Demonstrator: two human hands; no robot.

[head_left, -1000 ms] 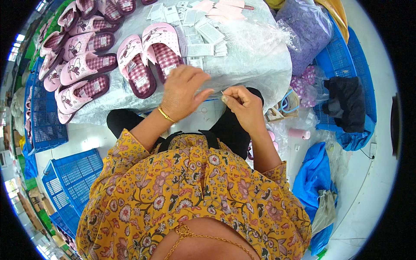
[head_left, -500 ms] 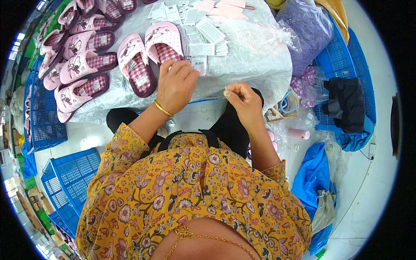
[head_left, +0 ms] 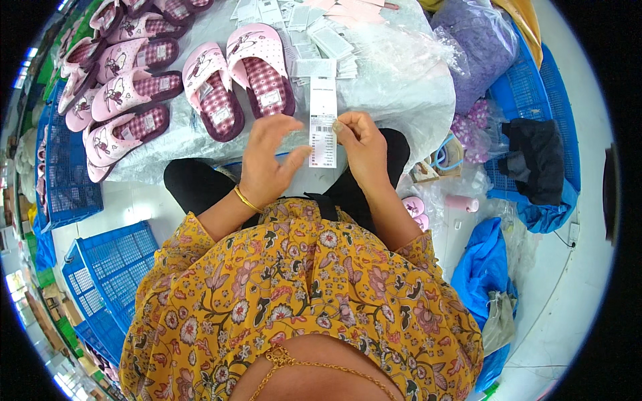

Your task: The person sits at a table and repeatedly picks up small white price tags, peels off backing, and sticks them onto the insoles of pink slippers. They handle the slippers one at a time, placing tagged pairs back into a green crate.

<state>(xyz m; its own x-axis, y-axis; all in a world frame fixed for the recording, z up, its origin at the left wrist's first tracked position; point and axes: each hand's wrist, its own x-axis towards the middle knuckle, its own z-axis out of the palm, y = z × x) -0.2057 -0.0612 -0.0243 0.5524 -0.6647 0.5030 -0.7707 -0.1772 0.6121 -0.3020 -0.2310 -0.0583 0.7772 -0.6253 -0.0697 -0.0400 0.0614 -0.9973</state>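
Observation:
A long white paper label (head_left: 323,100) with fine print and a barcode hangs over the table's near edge. My right hand (head_left: 364,144) pinches its right side between thumb and fingers. My left hand (head_left: 269,157), with a gold bangle at the wrist, is slightly blurred; its thumb and fingers are spread apart, the thumb tip close to the label's left edge. Beyond it lies a pair of pink dotted slippers with checked insoles, one the left slipper (head_left: 212,93), the other the right slipper (head_left: 261,70).
Several more pink slippers (head_left: 127,93) crowd the table's left. White labels (head_left: 331,41) and pink cards (head_left: 358,12) lie at the far middle on plastic sheeting (head_left: 394,87). Blue crates (head_left: 110,264) stand on the left floor. Purple bagged goods (head_left: 471,50) and a blue bag (head_left: 485,260) are on the right.
The long label has come off the table into my right hand, which moved left and toward me. My left hand has drawn back nearer me and its fingers have spread.

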